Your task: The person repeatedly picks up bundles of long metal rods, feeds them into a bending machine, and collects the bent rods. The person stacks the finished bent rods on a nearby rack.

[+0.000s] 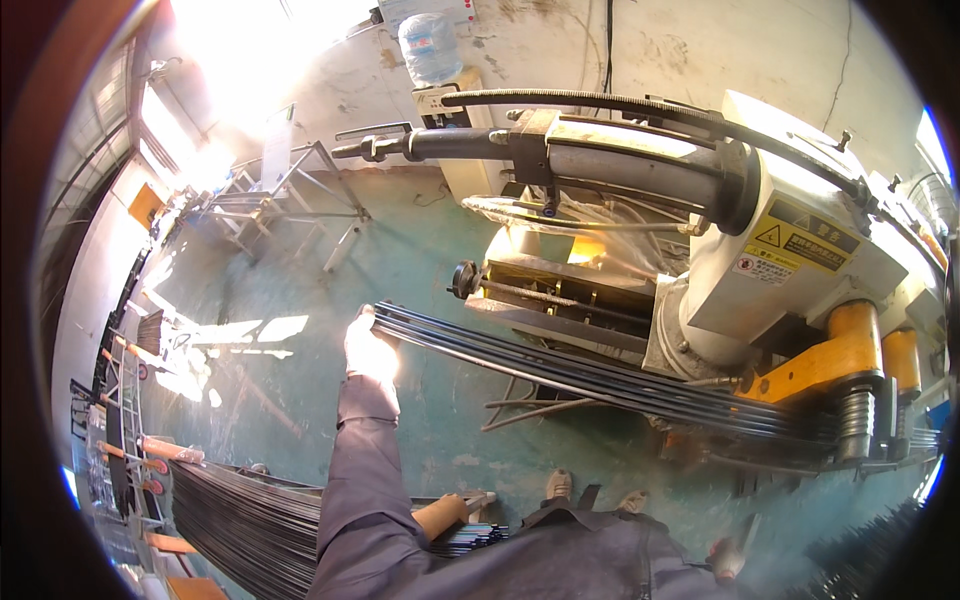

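Gripping the far-left ends of a bundle of long dark metal rods (600,376), the left hand (367,348) is out past the left side of the big white hydraulic machine (720,290). It's clamped on the rods, though glare washes out the fingers. From there the bundle slants across the near side of the machine, down to the yellow-orange posts (855,335) at its right end. The hands are well apart: what looks like the right hand (725,560) hangs low on the near side of the machine, well off the rods, and I can't tell if it's holding anything.

Counting stuff: one bundle, several rods, packed too tight for a sure number. Two posts, one water jug (430,48) behind the machine, two shoes (559,486) on its near side. Another big pile of dark rods (250,520) lies left and nearer than the machine, way too many to count.

Pose-wise, the left arm reaches straight forward, grey sleeve (365,470) bunched at the wrist.
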